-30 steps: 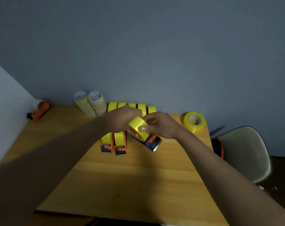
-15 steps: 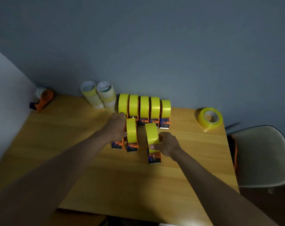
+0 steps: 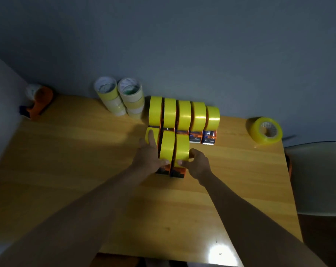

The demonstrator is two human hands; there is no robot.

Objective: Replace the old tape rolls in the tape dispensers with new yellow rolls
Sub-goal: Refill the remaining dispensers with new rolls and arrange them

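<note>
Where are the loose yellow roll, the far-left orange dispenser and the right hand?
loose yellow roll [image 3: 256,130], head view, on its outer yellow band.
orange dispenser [image 3: 44,100], head view, on its orange body.
right hand [image 3: 199,164], head view, on the back of the hand.

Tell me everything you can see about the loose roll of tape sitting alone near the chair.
The loose roll is a fat ring of shiny, translucent yellow tape wound on a pale core with faint print inside. It rests tilted near the table's far right corner, its open hole facing up and toward the camera, close to the grey wall. It looks full. A small bit of tape seems to stick out at its lower edge. Neither hand touches it, and it stands well apart from the dispensers.
</note>
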